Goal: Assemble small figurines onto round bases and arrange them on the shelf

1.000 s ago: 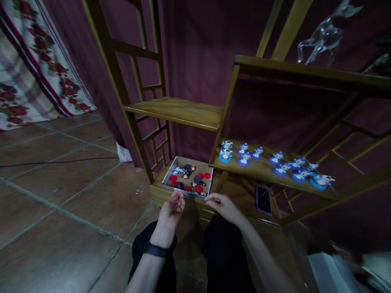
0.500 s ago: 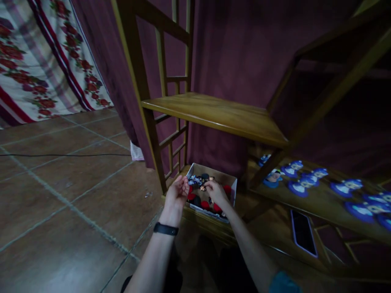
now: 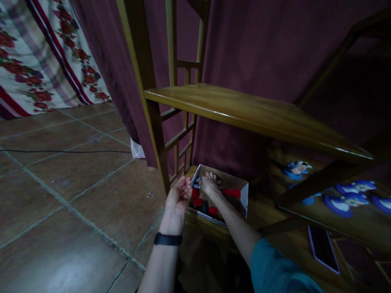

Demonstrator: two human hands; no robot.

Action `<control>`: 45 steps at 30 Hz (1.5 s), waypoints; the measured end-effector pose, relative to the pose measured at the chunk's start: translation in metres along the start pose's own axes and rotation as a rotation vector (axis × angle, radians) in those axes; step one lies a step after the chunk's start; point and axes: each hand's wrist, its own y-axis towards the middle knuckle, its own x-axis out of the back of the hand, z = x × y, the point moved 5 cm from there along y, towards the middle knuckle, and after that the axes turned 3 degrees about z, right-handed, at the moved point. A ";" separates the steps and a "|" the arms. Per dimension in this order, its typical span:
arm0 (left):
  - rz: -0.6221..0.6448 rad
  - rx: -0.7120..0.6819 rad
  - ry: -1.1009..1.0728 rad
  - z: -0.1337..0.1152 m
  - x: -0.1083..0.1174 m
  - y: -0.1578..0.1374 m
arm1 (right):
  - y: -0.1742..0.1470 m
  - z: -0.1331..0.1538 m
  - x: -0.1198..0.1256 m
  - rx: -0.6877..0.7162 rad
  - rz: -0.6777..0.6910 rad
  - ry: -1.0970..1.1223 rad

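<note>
A white-walled cardboard box point(image 3: 244, 197) stands at the bottom of the wooden rack, holding small toy figures point(image 3: 197, 182) and several red pieces point(image 3: 227, 192). My right hand point(image 3: 210, 185) reaches into the box with its fingers curled down over the figures at the far left. What lies under those fingertips is hidden. My left hand point(image 3: 179, 194), a black band point(image 3: 168, 239) on its wrist, hovers palm up by the box's left wall. Its fingers are loosely bent and apart, and nothing shows in the palm.
A wooden shelf board point(image 3: 238, 110) juts out above the box. To the right, several blue-and-white figurines point(image 3: 345, 203) lie on a lower board, with a phone point(image 3: 324, 248) nearer me. A dark cord point(image 3: 67, 151) crosses the tiled floor at left.
My right hand has moved deeper toward the box's far left, covering some figures. My left hand stays palm up beside the box. The view has shifted, so the shelf appears larger.
</note>
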 end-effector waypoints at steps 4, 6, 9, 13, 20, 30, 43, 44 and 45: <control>0.004 -0.008 0.012 -0.001 0.000 -0.002 | 0.000 0.001 -0.001 0.019 0.049 0.024; 0.002 -0.007 0.009 -0.001 0.000 -0.002 | -0.002 0.001 0.002 0.059 0.023 0.063; 0.012 -0.003 0.010 0.000 0.001 -0.002 | -0.006 -0.004 0.007 0.066 -0.041 0.251; 0.020 -0.012 0.027 0.000 0.002 0.000 | -0.019 -0.025 0.010 -0.010 -0.081 0.686; 0.057 -0.036 0.205 0.010 0.003 0.005 | -0.073 -0.071 0.021 0.000 -0.055 1.059; 0.380 -0.128 0.992 0.068 -0.022 0.003 | -0.091 -0.059 0.048 0.065 -0.010 1.307; 0.140 -0.200 0.615 0.021 -0.011 0.015 | -0.102 -0.092 0.045 -0.173 0.155 0.749; 0.130 -0.194 0.610 0.019 -0.010 0.015 | -0.105 -0.090 0.038 -0.137 0.265 0.642; 0.129 -0.181 0.612 0.018 -0.009 0.015 | -0.110 -0.088 0.031 -0.110 0.367 0.550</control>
